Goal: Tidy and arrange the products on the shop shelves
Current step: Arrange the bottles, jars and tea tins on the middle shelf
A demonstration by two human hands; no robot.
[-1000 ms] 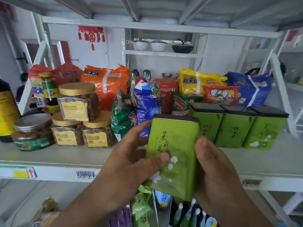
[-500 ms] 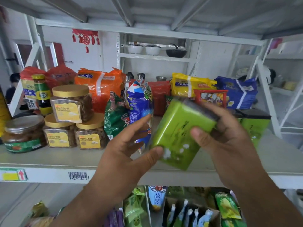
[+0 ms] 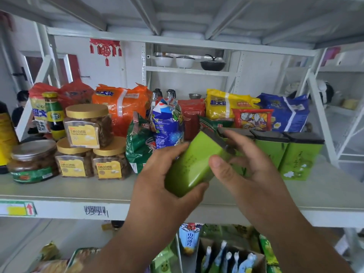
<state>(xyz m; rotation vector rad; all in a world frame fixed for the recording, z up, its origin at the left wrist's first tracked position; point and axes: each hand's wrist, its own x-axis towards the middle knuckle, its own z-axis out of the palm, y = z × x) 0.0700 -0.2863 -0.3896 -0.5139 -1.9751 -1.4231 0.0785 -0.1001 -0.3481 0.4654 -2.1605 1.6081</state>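
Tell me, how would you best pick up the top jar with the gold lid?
Grip the top jar round its clear sides just under the gold lid, coming from the front. It stands upright on two other jars, so lift it straight up.

Red paper ornament [image 3: 105,50] on wall — person [image 3: 20,111] far left.

The held tin [image 3: 194,164] is motion-blurred, its print unreadable, and the right hand [image 3: 246,164] covers its lid end. Behind that hand, one shelf tin [image 3: 236,133] shows only its dark lid. The dark bottle [image 3: 5,134] is cut by the left edge.
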